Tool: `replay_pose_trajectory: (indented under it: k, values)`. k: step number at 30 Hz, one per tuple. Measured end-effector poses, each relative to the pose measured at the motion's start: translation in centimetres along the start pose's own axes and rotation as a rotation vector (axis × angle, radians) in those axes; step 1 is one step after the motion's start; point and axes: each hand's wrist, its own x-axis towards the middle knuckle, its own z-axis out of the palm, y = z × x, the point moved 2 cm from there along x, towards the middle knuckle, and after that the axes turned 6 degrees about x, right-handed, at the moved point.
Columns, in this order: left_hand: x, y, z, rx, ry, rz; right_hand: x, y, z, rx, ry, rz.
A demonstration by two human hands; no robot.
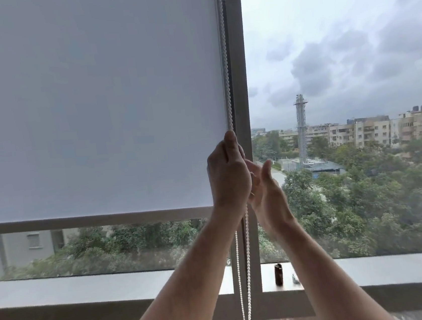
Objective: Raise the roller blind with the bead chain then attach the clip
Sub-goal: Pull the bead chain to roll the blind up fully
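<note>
A pale grey roller blind (93, 102) covers the left window pane, and its bottom bar (93, 220) hangs above the sill. The white bead chain (225, 66) runs down the blind's right edge along the dark window frame and falls in two strands below my hands. My left hand (228, 173) grips the chain, with the thumb pointing up along it. My right hand (263, 188) sits just behind and to the right of it, thumb raised, fingers hidden behind the left hand. A small dark object (278, 274), perhaps the clip, stands on the ledge.
A vertical window frame post (237, 51) separates the blind from the bare right pane, which looks out on trees, buildings and a tower. A horizontal ledge (87, 287) and rail cross below. A small pale item (295, 278) lies next to the dark object.
</note>
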Motion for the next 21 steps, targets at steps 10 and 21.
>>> replay_pose_trajectory:
  k: [10, 21]
  values:
    - [-6.4, -8.6, -2.8, 0.133, 0.034, 0.008, 7.3, -7.5, 7.4, -0.071, 0.070, -0.060]
    - [-5.1, -10.1, -3.9, 0.030, -0.177, -0.165, 4.8, -4.9, 8.2, -0.350, 0.391, -0.550]
